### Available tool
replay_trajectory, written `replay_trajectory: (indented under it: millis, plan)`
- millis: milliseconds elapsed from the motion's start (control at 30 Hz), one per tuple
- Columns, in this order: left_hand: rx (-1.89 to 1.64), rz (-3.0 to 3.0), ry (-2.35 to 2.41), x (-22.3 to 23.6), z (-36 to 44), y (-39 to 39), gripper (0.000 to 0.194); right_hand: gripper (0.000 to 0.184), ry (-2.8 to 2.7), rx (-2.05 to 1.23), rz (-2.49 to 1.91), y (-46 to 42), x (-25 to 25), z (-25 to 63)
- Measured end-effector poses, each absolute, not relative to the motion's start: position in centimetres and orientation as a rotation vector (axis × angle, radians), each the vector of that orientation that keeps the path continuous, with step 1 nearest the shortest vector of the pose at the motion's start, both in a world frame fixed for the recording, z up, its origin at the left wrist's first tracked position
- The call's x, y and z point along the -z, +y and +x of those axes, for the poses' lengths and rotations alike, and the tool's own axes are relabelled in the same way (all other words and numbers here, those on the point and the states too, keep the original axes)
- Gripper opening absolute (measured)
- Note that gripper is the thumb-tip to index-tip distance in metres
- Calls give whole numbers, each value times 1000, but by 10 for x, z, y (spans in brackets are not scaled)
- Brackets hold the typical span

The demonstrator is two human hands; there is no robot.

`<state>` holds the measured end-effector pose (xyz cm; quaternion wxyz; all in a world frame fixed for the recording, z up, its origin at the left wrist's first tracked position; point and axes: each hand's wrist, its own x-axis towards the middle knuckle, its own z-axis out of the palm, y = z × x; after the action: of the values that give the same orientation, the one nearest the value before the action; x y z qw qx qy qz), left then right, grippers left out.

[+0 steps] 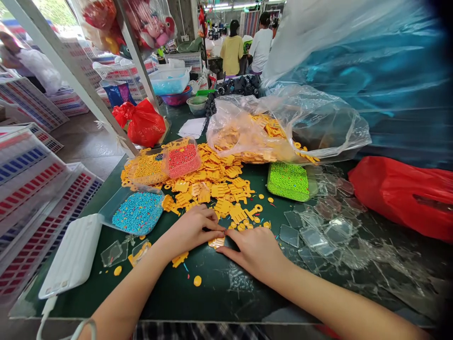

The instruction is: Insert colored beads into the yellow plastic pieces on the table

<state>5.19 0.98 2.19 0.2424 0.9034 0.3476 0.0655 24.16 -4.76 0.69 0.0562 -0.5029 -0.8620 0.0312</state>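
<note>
My left hand (196,228) and my right hand (257,249) meet at the middle of the table. Between their fingertips is a small yellow plastic piece (217,242) with a slotted, shiny face, partly covered by the fingers. Both hands are closed on it, thumbs and index fingers nearly touching. Just beyond them spreads a heap of similar flat yellow plastic pieces (222,189). Small round yellow discs (197,281) lie loose about the hands. Right of my right hand are many clear square plastic covers (316,241).
Tubs hold blue beads (138,212), red beads (182,158), yellow beads (150,169) and green beads (288,181). A white power bank (72,255) lies left. Behind the heap sits a clear bag (318,123) of yellow pieces; red bags (145,125) stand further back. A slanted post (76,71) rises left.
</note>
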Motion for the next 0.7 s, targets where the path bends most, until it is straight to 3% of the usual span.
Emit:
replay_trajectory:
  millis: [700]
  plan:
    - [-460, 2636, 971, -42, 43, 3, 24, 37, -2486, 20, -1404, -51, 7, 242]
